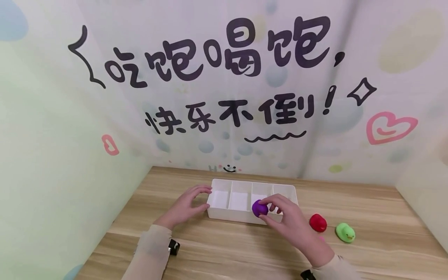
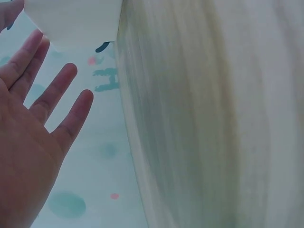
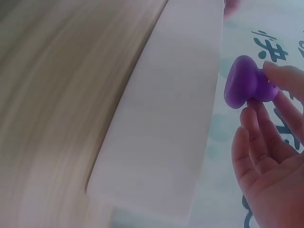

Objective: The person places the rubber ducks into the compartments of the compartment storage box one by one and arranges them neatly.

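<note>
Pinching a purple toy (image 3: 249, 83) between thumb and fingertips, the right hand (image 1: 288, 217) appears on my remote feed at the front of a white tray (image 1: 227, 214). In the head view I see the toy overlap the tray's front wall at the third of four compartments, counted from the left. The right wrist view shows it higher than the tray's rim and apart from it, its broad end toward the tray; whether it lies directly over a compartment I cannot tell. The left hand (image 1: 185, 204) stands at the tray's left end with fingers extended and spread, unclenched, some fingertips at the end wall; I cannot tell how firmly they press. Right of the tray, on the wooden table (image 1: 224, 252), I find a red toy (image 1: 318, 223) and a light green duck (image 1: 345, 233) with an orange beak, near each other but apart. A pink piece (image 1: 321, 238) shows just beside the right wrist, mostly hidden. Behind the table I note a pale backdrop (image 1: 224, 85) printed with black lettering (image 1: 237, 116).
</note>
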The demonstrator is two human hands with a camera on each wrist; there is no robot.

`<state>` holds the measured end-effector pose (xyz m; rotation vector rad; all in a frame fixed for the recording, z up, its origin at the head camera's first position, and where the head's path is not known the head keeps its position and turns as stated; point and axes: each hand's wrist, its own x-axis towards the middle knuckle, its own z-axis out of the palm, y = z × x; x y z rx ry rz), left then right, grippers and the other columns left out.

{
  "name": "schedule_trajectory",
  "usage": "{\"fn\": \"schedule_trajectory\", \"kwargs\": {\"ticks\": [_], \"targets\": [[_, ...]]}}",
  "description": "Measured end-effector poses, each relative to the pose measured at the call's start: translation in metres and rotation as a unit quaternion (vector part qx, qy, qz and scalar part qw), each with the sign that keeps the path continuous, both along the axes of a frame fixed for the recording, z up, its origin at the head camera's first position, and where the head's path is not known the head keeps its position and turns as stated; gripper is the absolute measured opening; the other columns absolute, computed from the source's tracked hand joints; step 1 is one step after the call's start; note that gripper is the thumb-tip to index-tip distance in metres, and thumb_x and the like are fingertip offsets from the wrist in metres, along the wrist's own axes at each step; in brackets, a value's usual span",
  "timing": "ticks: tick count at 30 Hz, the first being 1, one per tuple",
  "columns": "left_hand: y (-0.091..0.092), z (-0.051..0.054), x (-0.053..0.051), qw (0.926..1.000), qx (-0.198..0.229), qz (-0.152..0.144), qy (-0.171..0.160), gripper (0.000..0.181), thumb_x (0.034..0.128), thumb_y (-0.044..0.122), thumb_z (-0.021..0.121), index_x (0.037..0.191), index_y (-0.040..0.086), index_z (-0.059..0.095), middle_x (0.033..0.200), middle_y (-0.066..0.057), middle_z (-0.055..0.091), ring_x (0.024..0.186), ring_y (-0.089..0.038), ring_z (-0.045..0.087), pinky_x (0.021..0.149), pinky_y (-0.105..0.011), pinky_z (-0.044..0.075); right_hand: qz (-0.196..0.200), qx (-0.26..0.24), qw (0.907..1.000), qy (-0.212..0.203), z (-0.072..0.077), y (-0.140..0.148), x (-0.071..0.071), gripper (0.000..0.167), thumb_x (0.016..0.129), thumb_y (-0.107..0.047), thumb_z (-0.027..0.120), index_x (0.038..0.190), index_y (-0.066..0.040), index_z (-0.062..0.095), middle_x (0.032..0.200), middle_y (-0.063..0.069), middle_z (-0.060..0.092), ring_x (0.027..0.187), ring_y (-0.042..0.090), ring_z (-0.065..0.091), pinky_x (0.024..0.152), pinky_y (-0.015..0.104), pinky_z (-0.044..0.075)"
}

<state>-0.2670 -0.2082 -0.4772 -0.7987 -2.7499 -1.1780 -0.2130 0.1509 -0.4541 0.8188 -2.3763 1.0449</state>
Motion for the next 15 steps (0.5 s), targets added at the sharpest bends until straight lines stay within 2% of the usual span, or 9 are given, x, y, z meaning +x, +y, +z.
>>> {"fn": "schedule_trajectory", "kwargs": {"ticks": [7,11,15], "targets": [[-0.001,0.001,0.000,1.0000,-0.001,-0.001,0.005,0.044,0.0941,0.024,0.076,0.135,0.015,0.063,0.153,-0.005,0.055,0.145,-0.034,0.046,0.119,-0.062,0.036,0.011,0.005,0.9997,-0.023,-0.001,-0.026,-0.009,0.036,0.080,-0.014,0.090,0.111,-0.017,0.073,0.106,-0.004,0.071,0.086,0.014,0.063,0.071,0.030,0.058],[-0.002,0.001,-0.001,1.0000,0.001,-0.003,0.009,0.044,0.0934,0.023,0.076,0.134,0.014,0.063,0.151,-0.004,0.056,0.144,-0.035,0.047,0.118,-0.062,0.036,0.012,0.007,0.9995,-0.027,-0.004,-0.041,-0.013,0.035,0.081,-0.015,0.089,0.112,-0.018,0.073,0.109,-0.005,0.071,0.088,0.014,0.064,0.074,0.030,0.058],[-0.002,-0.001,-0.001,1.0000,0.001,-0.006,0.005,0.044,0.0934,0.024,0.076,0.134,0.014,0.063,0.152,-0.005,0.056,0.144,-0.035,0.047,0.119,-0.062,0.036,0.007,0.006,0.9987,-0.050,-0.006,-0.054,-0.014,0.034,0.082,-0.016,0.089,0.112,-0.019,0.073,0.108,-0.007,0.070,0.089,0.014,0.064,0.075,0.031,0.058]]}}
